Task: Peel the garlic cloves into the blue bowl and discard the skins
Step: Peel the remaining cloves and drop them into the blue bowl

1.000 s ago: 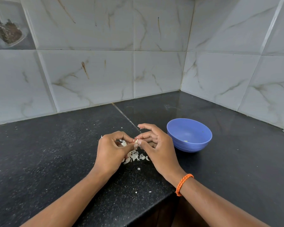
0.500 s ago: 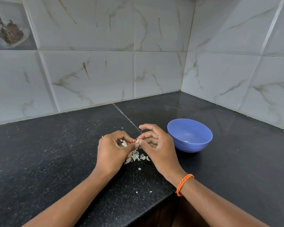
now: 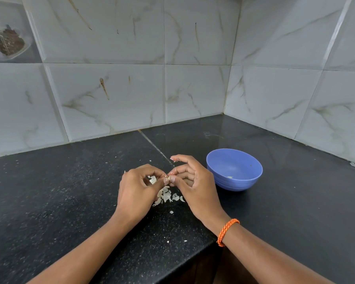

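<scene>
Pinching at the centre of the frame, the left hand [image 3: 136, 188] has its fingers curled inward, thumb and forefinger tips closed on a small pale garlic clove [image 3: 168, 178] that shows only as a sliver between the two hands. Its forearm runs in from the lower left over the black speckled stone tabletop [image 3: 49, 191].

Just below and between the hands, a loose scatter of thin white garlic skins [image 3: 166, 195] lies on the tabletop, with a few stray flakes nearer the front edge.

To the right of the clove, the right hand [image 3: 195, 186] meets it from the other side: thumb and a fingertip pinch the same clove, the forefinger arches up and away with its tip free, and the remaining fingers curl loosely underneath. A braided orange thread wristband [image 3: 226, 232] circles that wrist.

Further right, near the right hand but apart from it, the round blue plastic bowl [image 3: 235, 181] stands upright on the tabletop; a small pale piece [image 3: 230, 177] rests at its bottom, too small to identify surely.

Grey-veined white marble wall tiles [image 3: 193, 58] fill the upper frame, meeting in a corner at upper right.
</scene>
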`<state>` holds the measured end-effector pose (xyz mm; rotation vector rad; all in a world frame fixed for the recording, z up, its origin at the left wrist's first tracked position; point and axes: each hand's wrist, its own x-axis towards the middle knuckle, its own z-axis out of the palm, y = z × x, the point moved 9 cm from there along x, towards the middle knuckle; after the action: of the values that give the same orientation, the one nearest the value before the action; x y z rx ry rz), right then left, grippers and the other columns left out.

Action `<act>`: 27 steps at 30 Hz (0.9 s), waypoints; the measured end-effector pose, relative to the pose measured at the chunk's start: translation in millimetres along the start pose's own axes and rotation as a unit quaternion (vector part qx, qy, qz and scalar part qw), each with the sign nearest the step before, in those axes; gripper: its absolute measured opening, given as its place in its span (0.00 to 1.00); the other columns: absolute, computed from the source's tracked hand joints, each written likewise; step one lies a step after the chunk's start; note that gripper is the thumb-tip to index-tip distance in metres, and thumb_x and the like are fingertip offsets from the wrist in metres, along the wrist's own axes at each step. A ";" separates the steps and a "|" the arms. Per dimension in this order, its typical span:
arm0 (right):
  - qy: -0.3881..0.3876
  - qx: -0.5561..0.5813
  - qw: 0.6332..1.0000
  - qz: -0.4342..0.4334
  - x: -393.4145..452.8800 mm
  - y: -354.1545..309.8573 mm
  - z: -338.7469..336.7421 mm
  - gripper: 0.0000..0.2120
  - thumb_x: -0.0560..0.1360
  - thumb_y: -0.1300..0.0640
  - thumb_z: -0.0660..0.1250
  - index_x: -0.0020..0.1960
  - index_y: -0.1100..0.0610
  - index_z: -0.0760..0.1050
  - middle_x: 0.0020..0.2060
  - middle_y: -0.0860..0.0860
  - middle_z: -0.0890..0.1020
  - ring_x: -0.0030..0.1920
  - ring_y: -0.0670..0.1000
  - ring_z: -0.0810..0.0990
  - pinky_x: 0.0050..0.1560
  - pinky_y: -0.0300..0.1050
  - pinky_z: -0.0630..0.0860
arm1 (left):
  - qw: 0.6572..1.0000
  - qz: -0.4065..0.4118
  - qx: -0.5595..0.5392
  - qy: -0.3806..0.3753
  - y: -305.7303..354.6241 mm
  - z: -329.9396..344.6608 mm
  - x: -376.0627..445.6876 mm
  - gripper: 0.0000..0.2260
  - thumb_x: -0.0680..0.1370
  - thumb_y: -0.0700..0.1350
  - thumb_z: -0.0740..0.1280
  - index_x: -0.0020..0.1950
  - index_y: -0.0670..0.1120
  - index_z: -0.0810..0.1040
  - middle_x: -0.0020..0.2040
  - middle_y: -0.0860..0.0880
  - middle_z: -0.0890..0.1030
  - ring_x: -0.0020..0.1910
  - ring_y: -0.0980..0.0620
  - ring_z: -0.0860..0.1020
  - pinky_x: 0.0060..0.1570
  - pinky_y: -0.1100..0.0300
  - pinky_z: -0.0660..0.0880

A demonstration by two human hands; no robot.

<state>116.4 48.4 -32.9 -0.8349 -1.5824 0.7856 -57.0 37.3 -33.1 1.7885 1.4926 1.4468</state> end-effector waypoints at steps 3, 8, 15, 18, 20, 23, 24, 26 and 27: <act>-0.004 -0.008 1.000 -0.007 -0.7 -0.5 0.8 0.21 0.79 0.64 0.75 0.69 0.50 0.79 0.47 0.49 0.87 0.50 0.50 0.88 0.52 0.44 0.85 | 1.000 -0.005 -0.011 -0.004 -0.2 0.3 0.4 0.08 0.77 0.46 0.80 0.39 0.55 0.86 0.43 0.55 0.86 0.29 0.47 0.81 0.38 0.40 0.81; -0.009 -0.010 1.000 -0.019 -1.8 -4.1 1.9 0.22 0.79 0.64 0.75 0.70 0.50 0.79 0.49 0.47 0.88 0.52 0.49 0.88 0.56 0.47 0.85 | 0.999 -0.018 -0.043 -0.008 -0.8 0.6 -0.1 0.08 0.77 0.43 0.79 0.39 0.51 0.86 0.43 0.52 0.86 0.27 0.45 0.81 0.34 0.47 0.80; -0.009 -0.012 0.999 -0.034 -1.7 -8.5 1.1 0.26 0.79 0.68 0.74 0.73 0.50 0.77 0.51 0.46 0.88 0.55 0.50 0.87 0.59 0.42 0.83 | 0.998 -0.022 -0.051 -0.015 -2.0 5.9 -4.1 0.07 0.81 0.43 0.75 0.43 0.52 0.85 0.42 0.52 0.85 0.28 0.45 0.81 0.32 0.55 0.75; 0.009 -0.025 0.999 -0.036 -1.9 -8.3 -2.8 0.27 0.79 0.68 0.72 0.74 0.49 0.76 0.52 0.44 0.88 0.55 0.51 0.87 0.60 0.46 0.83 | 0.998 -0.023 -0.050 -0.009 -0.5 5.9 -4.9 0.07 0.83 0.42 0.73 0.48 0.53 0.86 0.49 0.57 0.85 0.28 0.46 0.82 0.30 0.60 0.74; 0.024 -0.040 0.998 -0.039 -2.2 -8.4 -6.4 0.27 0.79 0.68 0.72 0.75 0.49 0.76 0.53 0.43 0.88 0.55 0.51 0.87 0.60 0.48 0.83 | 0.997 -0.034 -0.064 -0.011 -0.4 6.1 -5.7 0.07 0.83 0.42 0.73 0.50 0.54 0.87 0.51 0.58 0.86 0.28 0.45 0.83 0.29 0.63 0.73; 0.032 -0.048 0.997 -0.042 -3.2 -9.4 -7.5 0.28 0.79 0.67 0.73 0.75 0.49 0.76 0.53 0.43 0.88 0.53 0.50 0.87 0.59 0.48 0.84 | 0.990 -0.069 -0.117 -0.028 -0.9 8.2 -7.7 0.04 0.82 0.47 0.75 0.49 0.55 0.89 0.48 0.53 0.89 0.27 0.44 0.81 0.26 0.65 0.68; 0.029 -0.050 0.997 -0.044 -3.8 -10.2 -6.6 0.28 0.79 0.67 0.73 0.76 0.49 0.76 0.53 0.43 0.88 0.52 0.50 0.87 0.58 0.48 0.84 | 0.986 -0.080 -0.141 -0.034 -1.0 9.2 -8.1 0.03 0.81 0.48 0.76 0.48 0.54 0.90 0.47 0.51 0.89 0.28 0.43 0.80 0.26 0.63 0.67; 0.021 -0.060 0.997 -0.049 -5.0 -12.5 -3.9 0.29 0.79 0.66 0.74 0.76 0.49 0.75 0.53 0.42 0.88 0.51 0.48 0.88 0.58 0.45 0.84 | 0.975 -0.103 -0.190 -0.041 -3.0 10.9 -8.8 0.03 0.79 0.48 0.77 0.47 0.51 0.90 0.46 0.48 0.90 0.29 0.44 0.77 0.26 0.61 0.64; 0.017 -0.070 0.996 -0.055 -5.6 -13.9 -2.7 0.30 0.79 0.66 0.75 0.77 0.48 0.75 0.54 0.42 0.88 0.51 0.47 0.88 0.58 0.43 0.83 | 0.970 -0.115 -0.208 -0.042 -5.0 11.4 -9.3 0.03 0.78 0.48 0.78 0.47 0.50 0.90 0.46 0.47 0.90 0.29 0.45 0.76 0.27 0.60 0.63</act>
<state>118.4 36.4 -23.6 -0.8486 -1.6525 0.5845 -48.4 34.2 -45.7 1.3600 1.1974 1.4203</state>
